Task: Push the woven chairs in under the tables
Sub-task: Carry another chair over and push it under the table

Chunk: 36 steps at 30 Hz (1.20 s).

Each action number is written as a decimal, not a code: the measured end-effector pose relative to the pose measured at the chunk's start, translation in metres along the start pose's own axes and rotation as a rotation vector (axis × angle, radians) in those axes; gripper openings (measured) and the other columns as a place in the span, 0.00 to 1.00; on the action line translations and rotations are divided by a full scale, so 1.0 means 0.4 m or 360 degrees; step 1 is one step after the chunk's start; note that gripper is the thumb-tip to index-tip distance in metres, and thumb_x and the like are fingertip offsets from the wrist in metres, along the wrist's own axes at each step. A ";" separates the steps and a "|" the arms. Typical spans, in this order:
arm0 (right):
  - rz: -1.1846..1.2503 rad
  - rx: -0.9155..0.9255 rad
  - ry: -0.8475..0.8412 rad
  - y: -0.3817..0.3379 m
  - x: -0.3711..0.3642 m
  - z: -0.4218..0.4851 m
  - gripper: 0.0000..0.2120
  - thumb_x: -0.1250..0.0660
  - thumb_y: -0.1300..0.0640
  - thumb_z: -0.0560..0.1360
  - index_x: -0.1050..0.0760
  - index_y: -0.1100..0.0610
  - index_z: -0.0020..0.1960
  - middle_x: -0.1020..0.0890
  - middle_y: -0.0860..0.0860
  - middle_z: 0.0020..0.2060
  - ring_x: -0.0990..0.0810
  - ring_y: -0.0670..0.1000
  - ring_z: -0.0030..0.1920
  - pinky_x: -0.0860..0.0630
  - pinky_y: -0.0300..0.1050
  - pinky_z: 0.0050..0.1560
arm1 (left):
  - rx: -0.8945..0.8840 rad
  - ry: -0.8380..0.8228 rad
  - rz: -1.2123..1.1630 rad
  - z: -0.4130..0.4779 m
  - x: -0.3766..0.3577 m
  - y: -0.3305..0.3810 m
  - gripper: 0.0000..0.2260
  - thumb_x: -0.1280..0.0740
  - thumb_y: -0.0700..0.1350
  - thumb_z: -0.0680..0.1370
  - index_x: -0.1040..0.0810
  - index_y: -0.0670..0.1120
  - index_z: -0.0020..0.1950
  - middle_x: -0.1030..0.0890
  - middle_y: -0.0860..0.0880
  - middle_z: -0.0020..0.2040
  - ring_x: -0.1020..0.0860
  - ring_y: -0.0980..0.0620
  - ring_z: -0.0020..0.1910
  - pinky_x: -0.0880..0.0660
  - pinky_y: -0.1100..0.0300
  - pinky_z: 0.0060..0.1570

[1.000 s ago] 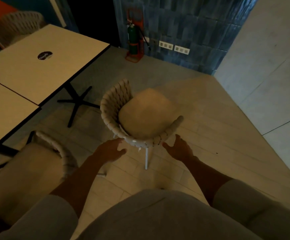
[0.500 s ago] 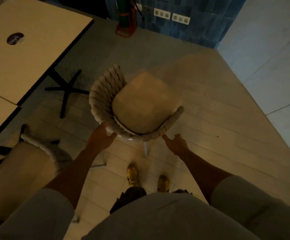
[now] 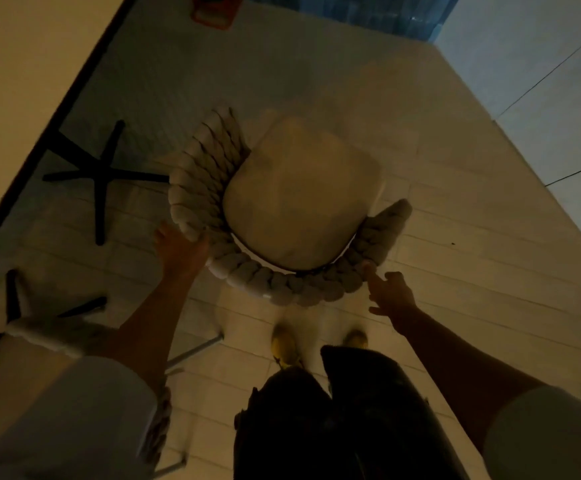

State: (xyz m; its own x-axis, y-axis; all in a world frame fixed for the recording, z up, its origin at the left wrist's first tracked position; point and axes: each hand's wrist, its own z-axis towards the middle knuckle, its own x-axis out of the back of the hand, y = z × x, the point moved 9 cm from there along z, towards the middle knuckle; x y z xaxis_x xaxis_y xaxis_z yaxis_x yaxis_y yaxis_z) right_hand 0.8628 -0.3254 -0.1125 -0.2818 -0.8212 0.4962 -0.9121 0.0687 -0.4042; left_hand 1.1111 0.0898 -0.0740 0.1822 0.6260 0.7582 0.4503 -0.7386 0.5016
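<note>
A woven chair [image 3: 299,199] with a pale cushion and thick braided backrest stands on the floor in front of me, its seat facing away, right of the table [image 3: 22,81]. My left hand [image 3: 180,249] holds the left bend of the backrest, fingertips hidden behind the weave. To the right, my right hand [image 3: 391,294] is just off the backrest's right end, with one outstretched finger touching the braid and the others loosely curled. A second woven chair [image 3: 50,336] sits at the lower left, partly behind my left arm.
The table's black cross-shaped base [image 3: 100,174] stands on the floor left of the chair. A pale wall [image 3: 559,81] runs along the right. A red stand [image 3: 212,12] sits at the far wall. My yellow shoes [image 3: 283,344] are right behind the chair.
I have stepped closer and look further down. My left hand has gone from reaching to holding the backrest's left bend. My right hand has come up to touch its right end.
</note>
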 end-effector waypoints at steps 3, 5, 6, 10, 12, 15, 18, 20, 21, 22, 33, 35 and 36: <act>0.0094 -0.0097 0.0024 0.036 -0.060 0.035 0.44 0.32 0.30 0.75 0.40 0.57 0.79 0.24 0.62 0.66 0.18 0.61 0.55 0.14 0.57 0.44 | 0.0109 0.0042 -0.0072 0.080 -0.015 -0.056 0.49 0.24 0.60 0.73 0.46 0.40 0.82 0.37 0.37 0.77 0.35 0.36 0.75 0.33 0.38 0.72; 0.0159 -0.0124 0.0081 0.038 -0.096 0.060 0.43 0.33 0.30 0.76 0.41 0.56 0.78 0.24 0.63 0.65 0.19 0.63 0.55 0.15 0.58 0.44 | 0.0123 0.0063 -0.0077 0.133 -0.033 -0.076 0.47 0.24 0.58 0.74 0.46 0.40 0.82 0.37 0.37 0.78 0.35 0.37 0.76 0.33 0.39 0.73; 0.0196 -0.0121 0.0123 0.031 -0.107 0.065 0.42 0.33 0.31 0.76 0.42 0.55 0.78 0.24 0.63 0.65 0.19 0.64 0.55 0.15 0.61 0.47 | 0.0155 0.0064 -0.0082 0.149 -0.038 -0.079 0.46 0.25 0.57 0.75 0.47 0.40 0.83 0.38 0.38 0.79 0.36 0.37 0.76 0.34 0.40 0.73; 0.0340 -0.0149 0.0355 0.000 -0.150 0.097 0.41 0.36 0.32 0.78 0.45 0.56 0.78 0.25 0.64 0.69 0.21 0.69 0.62 0.21 0.63 0.61 | 0.0068 0.0053 0.0011 0.230 -0.075 -0.034 0.36 0.30 0.52 0.79 0.41 0.37 0.80 0.39 0.36 0.78 0.36 0.36 0.76 0.34 0.44 0.74; 0.0446 -0.0179 0.0513 -0.007 -0.158 0.098 0.37 0.36 0.36 0.80 0.44 0.57 0.77 0.25 0.64 0.69 0.22 0.68 0.64 0.22 0.59 0.60 | 0.0007 0.0075 0.0066 0.269 -0.089 -0.010 0.35 0.31 0.54 0.79 0.39 0.37 0.79 0.36 0.36 0.77 0.34 0.35 0.74 0.33 0.43 0.73; 0.0455 -0.0150 0.0740 -0.008 -0.162 0.092 0.30 0.37 0.40 0.82 0.42 0.56 0.76 0.22 0.62 0.66 0.20 0.67 0.61 0.23 0.60 0.59 | 0.0013 0.0179 -0.0016 0.307 -0.093 0.006 0.40 0.29 0.60 0.77 0.41 0.42 0.80 0.32 0.39 0.75 0.29 0.37 0.71 0.27 0.43 0.64; 0.0400 -0.0164 0.0895 0.002 -0.165 0.087 0.26 0.39 0.41 0.83 0.40 0.52 0.74 0.19 0.59 0.61 0.18 0.65 0.58 0.22 0.61 0.58 | -0.0066 0.0233 0.0089 0.346 -0.095 0.039 0.40 0.32 0.63 0.77 0.41 0.42 0.80 0.31 0.39 0.74 0.28 0.37 0.70 0.27 0.45 0.61; 0.0368 -0.0180 0.0944 0.004 -0.166 0.089 0.24 0.39 0.39 0.82 0.40 0.49 0.71 0.18 0.58 0.59 0.17 0.65 0.55 0.21 0.63 0.58 | -0.0083 0.0247 0.0172 0.375 -0.095 0.056 0.41 0.34 0.65 0.78 0.42 0.41 0.81 0.31 0.38 0.75 0.28 0.36 0.71 0.28 0.44 0.63; 0.0349 -0.0179 0.0960 0.004 -0.167 0.092 0.23 0.38 0.39 0.81 0.39 0.49 0.70 0.18 0.57 0.58 0.17 0.64 0.54 0.21 0.64 0.57 | -0.0076 0.0243 0.0197 0.388 -0.096 0.061 0.41 0.35 0.65 0.78 0.43 0.40 0.81 0.32 0.38 0.76 0.29 0.36 0.71 0.29 0.43 0.65; 0.0338 -0.0179 0.0978 0.005 -0.167 0.091 0.22 0.38 0.39 0.81 0.39 0.48 0.68 0.18 0.57 0.57 0.17 0.64 0.54 0.21 0.65 0.57 | -0.0064 0.0236 0.0212 0.397 -0.094 0.064 0.41 0.35 0.64 0.79 0.43 0.40 0.82 0.32 0.37 0.76 0.29 0.35 0.72 0.30 0.43 0.66; 0.0248 -0.0193 0.1107 0.009 -0.168 0.104 0.23 0.34 0.42 0.79 0.39 0.49 0.66 0.18 0.57 0.55 0.17 0.64 0.51 0.20 0.67 0.55 | -0.0277 0.0396 0.0322 0.394 -0.082 0.074 0.26 0.34 0.52 0.82 0.33 0.38 0.74 0.21 0.33 0.61 0.22 0.32 0.60 0.25 0.41 0.52; 0.0248 -0.0176 0.1109 0.009 -0.168 0.102 0.23 0.34 0.42 0.79 0.39 0.49 0.66 0.18 0.57 0.55 0.17 0.64 0.51 0.20 0.67 0.56 | -0.0266 0.0400 0.0324 0.396 -0.081 0.072 0.27 0.34 0.52 0.82 0.33 0.38 0.75 0.21 0.33 0.62 0.22 0.31 0.61 0.25 0.40 0.55; 0.0250 -0.0181 0.1104 0.009 -0.168 0.101 0.23 0.33 0.42 0.79 0.39 0.50 0.67 0.18 0.58 0.55 0.17 0.64 0.51 0.20 0.66 0.56 | -0.0253 0.0397 0.0321 0.395 -0.080 0.070 0.27 0.34 0.52 0.82 0.34 0.38 0.75 0.21 0.33 0.62 0.22 0.31 0.61 0.25 0.39 0.55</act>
State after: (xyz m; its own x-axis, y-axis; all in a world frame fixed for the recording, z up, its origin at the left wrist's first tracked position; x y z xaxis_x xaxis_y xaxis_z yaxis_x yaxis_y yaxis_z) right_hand 0.8905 -0.2927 -0.1784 -0.5018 -0.2506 0.8279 -0.8601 0.2458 -0.4470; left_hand 1.2561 0.0885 -0.1499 0.0259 0.3981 0.9170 0.2817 -0.8830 0.3754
